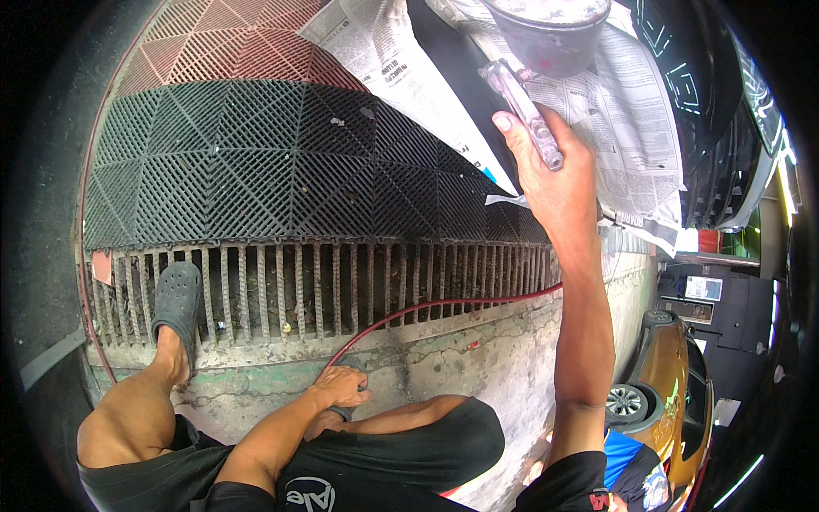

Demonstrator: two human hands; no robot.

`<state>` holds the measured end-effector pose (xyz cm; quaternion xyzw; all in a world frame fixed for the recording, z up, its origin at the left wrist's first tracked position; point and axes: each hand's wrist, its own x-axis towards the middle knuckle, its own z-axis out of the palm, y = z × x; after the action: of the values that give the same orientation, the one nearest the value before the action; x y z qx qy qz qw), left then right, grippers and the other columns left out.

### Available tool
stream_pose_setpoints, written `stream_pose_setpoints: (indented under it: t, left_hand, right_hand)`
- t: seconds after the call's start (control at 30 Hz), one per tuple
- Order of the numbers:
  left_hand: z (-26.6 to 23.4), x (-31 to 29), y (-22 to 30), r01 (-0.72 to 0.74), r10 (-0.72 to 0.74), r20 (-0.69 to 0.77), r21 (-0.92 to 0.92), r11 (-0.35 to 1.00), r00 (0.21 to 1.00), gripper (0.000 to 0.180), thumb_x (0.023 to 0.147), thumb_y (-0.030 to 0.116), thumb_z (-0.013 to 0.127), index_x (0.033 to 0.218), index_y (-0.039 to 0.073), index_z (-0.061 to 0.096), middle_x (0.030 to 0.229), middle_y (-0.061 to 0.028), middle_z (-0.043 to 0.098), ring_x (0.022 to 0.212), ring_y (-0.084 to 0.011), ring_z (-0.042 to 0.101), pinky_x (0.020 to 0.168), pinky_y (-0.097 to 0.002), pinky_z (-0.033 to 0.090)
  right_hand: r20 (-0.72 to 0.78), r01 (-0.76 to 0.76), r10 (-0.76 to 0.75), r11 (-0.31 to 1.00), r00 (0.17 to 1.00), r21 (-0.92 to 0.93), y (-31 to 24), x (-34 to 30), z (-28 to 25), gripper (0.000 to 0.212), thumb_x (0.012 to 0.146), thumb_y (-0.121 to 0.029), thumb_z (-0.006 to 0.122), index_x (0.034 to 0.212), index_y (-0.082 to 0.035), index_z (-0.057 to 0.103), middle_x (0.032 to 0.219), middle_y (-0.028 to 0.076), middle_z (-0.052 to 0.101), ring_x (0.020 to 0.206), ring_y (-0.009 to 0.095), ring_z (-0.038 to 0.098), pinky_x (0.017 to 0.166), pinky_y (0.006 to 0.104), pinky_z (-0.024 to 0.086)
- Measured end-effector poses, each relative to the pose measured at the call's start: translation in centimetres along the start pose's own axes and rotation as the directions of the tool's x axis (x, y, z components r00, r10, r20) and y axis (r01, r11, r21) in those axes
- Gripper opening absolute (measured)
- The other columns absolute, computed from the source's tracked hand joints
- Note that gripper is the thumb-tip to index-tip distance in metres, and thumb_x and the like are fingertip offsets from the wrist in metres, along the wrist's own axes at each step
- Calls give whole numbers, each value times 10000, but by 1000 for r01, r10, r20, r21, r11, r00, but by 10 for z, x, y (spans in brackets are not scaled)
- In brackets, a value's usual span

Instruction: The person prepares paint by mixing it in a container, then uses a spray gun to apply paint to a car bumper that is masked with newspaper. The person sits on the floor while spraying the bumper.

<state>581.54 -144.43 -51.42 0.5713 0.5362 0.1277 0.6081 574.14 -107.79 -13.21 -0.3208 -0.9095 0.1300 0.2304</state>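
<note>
- The paint-smeared tool [531, 119], apparently a spray gun, was in your right grip [559, 166], in front of the newspaper sheets.
- Your right grip was clamped on the tool's handle, with the thumb raised along one side.
- A pale, stained cup [554, 38] stood just beyond the tool; you probably had it attached, but the joint could not be confirmed.
- Newspaper [640, 128] lay on both sides of a dark surface [448, 64], so you could judge the masking largely done.
- The dark surface showed no pale coat in its visible part; coating, by judgement, was not complete there.
- Removal of the newspaper was left to do, and a loose whitish strip [508, 200] hung at its edge.
- Your left grip [344, 386] was curled beside your tucked foot; whether it held anything could not be told.
- A red hose [409, 309] crossed the floor beside the metal grating [281, 294] and passed behind your right forearm; its connection was hidden.
- Farther out were the slatted mat [256, 162] and an orange car [670, 375].
</note>
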Motion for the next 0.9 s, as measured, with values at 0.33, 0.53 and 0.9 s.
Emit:
stream_pose_setpoints:
  t: [0.33,0.53,0.9]
  left_hand:
    - [-5,-2,4,12,-12,24,14,1000,1000,574,959,552,683,1262,74,775,1344,-211,748,1313,-384,667,1136,-491,489]
    - [-4,-1,3,3,-3,15,30,1000,1000,574,962,556,682,1252,70,781,1334,-203,756,1302,-381,677,1129,-489,498]
    - [-5,-4,6,-4,4,-3,16,1000,1000,562,953,535,690,1244,62,781,1313,-205,763,1295,-379,678,1131,-490,497]
  right_hand:
    - [-2,-7,7,1000,1000,-11,9,-5,-5,454,1029,-387,826,1241,12,779,821,58,728,758,112,605,715,314,513]
    - [-1,-15,15,1000,1000,-7,7,-6,-6,462,1028,-389,828,1248,14,775,824,42,724,748,97,598,697,300,500]
    - [-32,26,-27,999,999,-21,7,-7,-6,402,990,-304,856,1185,37,776,897,187,792,735,237,748,685,364,560]
